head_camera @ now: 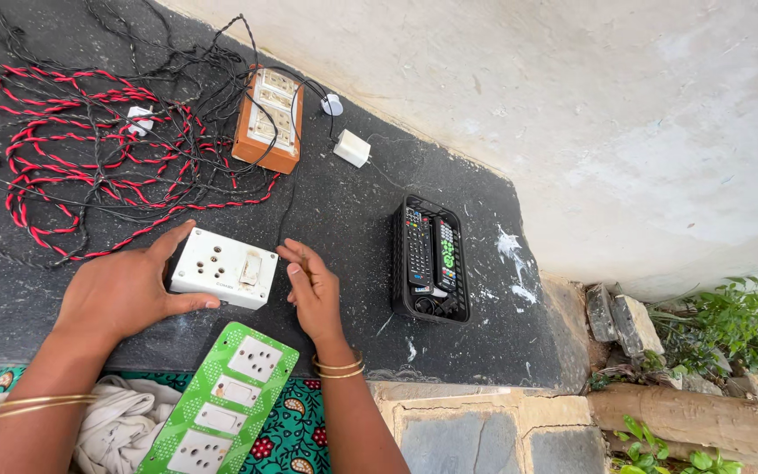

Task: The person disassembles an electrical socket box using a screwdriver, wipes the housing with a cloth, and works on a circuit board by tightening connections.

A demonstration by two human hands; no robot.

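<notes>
The left hand (125,294) grips a white switch-and-socket box (224,269) by its near-left end, thumb along the front edge and fingers curled over the back. The box rests on a dark stone slab (335,211). The right hand (313,290) stands on edge just beside the box's right end, fingers straight and loose, clasping nothing; whether its fingertips touch the box cannot be told. Gold bangles ring both wrists.

Directly below the two hands, on the person's lap, lies a green switch plate (221,404) with white sockets and switches, tilted across a green patterned cloth (296,430) and a crumpled white cloth (129,426).

To the right of the right hand, a black mesh basket (399,254) holds two remote controls (432,254) lying side by side.

Beyond the hands, farther up the slab, sits a wooden switchboard (267,120) with white sockets on top. Just right of it lies a small white adapter (352,147). Left of the switchboard, above the left hand, spreads a tangle of twisted red and black wire (89,167).

A pale plastered wall (572,105) rises behind the slab, and green plants (730,333) grow far off to the right of the right hand.
</notes>
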